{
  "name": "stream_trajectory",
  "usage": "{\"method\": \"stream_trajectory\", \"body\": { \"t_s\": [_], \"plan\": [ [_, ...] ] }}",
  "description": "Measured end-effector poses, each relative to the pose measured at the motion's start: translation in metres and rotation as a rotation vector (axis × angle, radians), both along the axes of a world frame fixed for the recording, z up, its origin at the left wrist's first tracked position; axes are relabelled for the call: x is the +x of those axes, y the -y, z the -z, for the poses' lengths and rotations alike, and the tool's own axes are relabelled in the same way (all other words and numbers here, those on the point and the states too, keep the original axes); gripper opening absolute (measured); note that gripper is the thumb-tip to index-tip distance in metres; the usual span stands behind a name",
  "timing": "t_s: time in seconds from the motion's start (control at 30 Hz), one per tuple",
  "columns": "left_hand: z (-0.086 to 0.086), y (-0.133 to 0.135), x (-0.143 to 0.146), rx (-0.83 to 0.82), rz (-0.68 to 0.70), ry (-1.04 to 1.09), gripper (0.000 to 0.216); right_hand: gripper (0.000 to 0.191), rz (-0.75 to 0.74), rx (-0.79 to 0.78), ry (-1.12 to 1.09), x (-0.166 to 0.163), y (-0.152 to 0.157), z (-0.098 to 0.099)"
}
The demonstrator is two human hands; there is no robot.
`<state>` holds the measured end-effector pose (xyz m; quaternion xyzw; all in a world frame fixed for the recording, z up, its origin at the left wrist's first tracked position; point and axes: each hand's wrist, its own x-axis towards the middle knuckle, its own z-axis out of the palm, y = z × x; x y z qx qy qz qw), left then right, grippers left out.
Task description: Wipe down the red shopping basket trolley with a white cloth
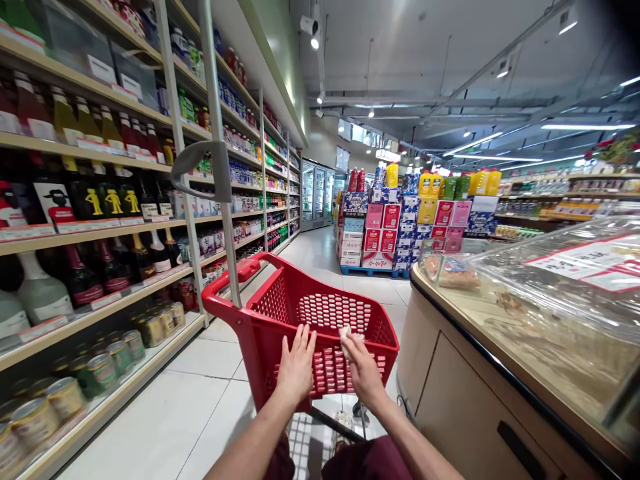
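Supermarket aisle. My left hand (297,363) lies open on the red shopping cart (300,300), seemingly steadying it; my right hand (364,370) pinches a pale wad (346,333) against its rim.

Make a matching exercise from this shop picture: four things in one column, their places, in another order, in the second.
1 red basket
2 cans
3 small pale thing
4 stacked boxes

a far down the aisle
b in the right hand
c lowest shelf, left
d against the left hand

Pairs: 1-d, 2-c, 3-b, 4-a
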<state>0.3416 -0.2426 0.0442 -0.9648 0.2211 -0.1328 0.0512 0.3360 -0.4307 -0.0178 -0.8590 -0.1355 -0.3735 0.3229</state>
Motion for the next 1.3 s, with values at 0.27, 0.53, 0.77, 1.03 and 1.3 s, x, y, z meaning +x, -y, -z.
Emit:
{"method": "stream_trajectory", "body": {
  "t_s": [0.27,0.53,0.77,1.03,1.3],
  "plan": [
    [0.001,-0.005,-0.009,-0.051,0.021,-0.011,0.068,0.043,0.208,-0.021,-0.015,0.013,0.044,-0.014],
    [0.001,0.003,-0.007,-0.059,0.055,0.007,0.068,0.049,0.326,-0.262,0.133,0.010,0.019,0.011],
    [0.005,0.011,-0.006,-0.037,0.046,0.018,0.072,0.045,0.074,-0.329,0.043,0.011,0.077,-0.001],
    [0.011,0.011,-0.019,0.005,0.045,0.049,0.074,0.045,0.034,-0.298,0.117,-0.037,0.054,0.061],
    [0.006,0.013,-0.024,-0.058,0.024,0.007,0.072,0.056,0.276,-0.178,0.225,-0.010,0.066,0.016]
  ]
}}
